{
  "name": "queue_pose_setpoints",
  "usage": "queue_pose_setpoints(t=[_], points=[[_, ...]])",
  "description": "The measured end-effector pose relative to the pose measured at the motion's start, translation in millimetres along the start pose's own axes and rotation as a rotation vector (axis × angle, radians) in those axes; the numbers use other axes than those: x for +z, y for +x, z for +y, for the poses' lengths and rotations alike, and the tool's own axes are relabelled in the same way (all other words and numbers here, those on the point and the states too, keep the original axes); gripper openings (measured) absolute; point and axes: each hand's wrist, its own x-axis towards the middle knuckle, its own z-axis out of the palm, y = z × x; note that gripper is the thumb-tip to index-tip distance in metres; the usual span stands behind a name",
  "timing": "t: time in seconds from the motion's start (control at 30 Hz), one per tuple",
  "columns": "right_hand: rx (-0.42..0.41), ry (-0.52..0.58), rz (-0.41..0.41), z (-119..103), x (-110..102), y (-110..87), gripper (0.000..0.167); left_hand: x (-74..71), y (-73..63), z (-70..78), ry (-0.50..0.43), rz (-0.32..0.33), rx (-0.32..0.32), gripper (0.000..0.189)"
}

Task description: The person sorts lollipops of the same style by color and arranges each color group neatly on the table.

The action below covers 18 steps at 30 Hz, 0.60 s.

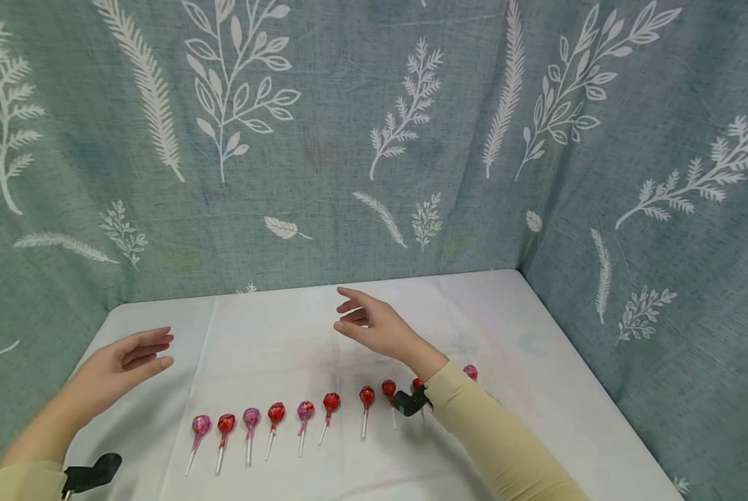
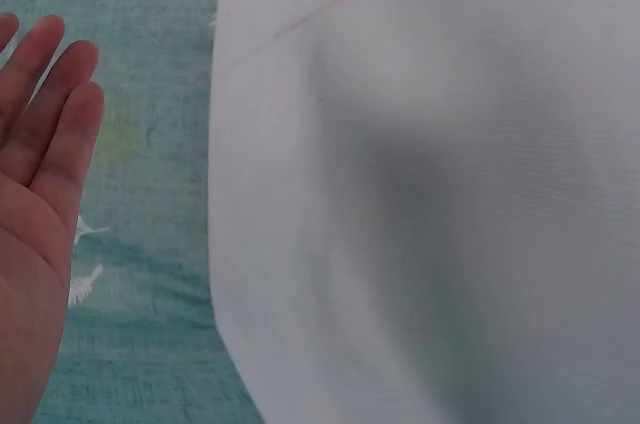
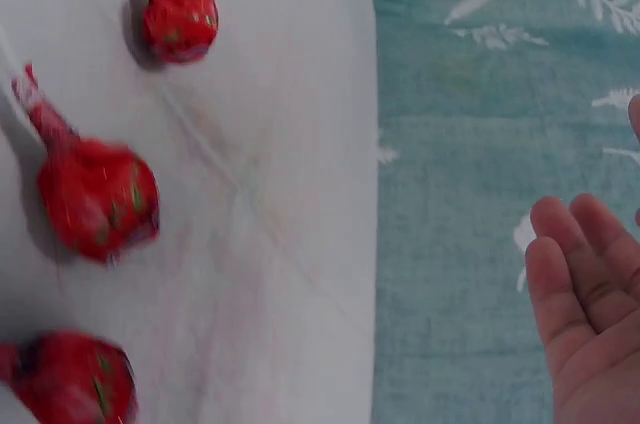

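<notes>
A row of several wrapped lollipops, red ones such as this red lollipop (image 1: 226, 423) and pinkish-purple ones such as this purple lollipop (image 1: 251, 417), lies across the white table with sticks toward the near edge. My left hand (image 1: 120, 365) hovers above the table's left side, fingers loosely extended and holding nothing. Beyond the row, my right hand (image 1: 374, 321) is raised over the table, also holding nothing. My right forearm partly covers the lollipops at the row's right end. In the right wrist view, red lollipops (image 3: 98, 199) lie below the wrist, apart from the right hand (image 3: 595, 314).
A white cloth covers the table (image 1: 267, 348). Green-grey curtains (image 1: 323, 139) with white leaf prints hang behind it and along its sides. Each wrist wears a black camera mount (image 1: 94, 473).
</notes>
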Motion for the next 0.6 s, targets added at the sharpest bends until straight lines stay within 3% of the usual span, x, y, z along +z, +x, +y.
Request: queue_pose_setpoints(t=[0.27,0.6], points=[[-0.010,-0.049,-0.034,-6,33,0.2,0.052,13.2,-12.4,-6.0,-0.025,-0.011,-0.016,0.060],[-0.030,-0.138,-0.161,-15,84,0.7,0.044,36.8,-25.8,-16.7,-0.025,-0.029,-0.024,0.053]])
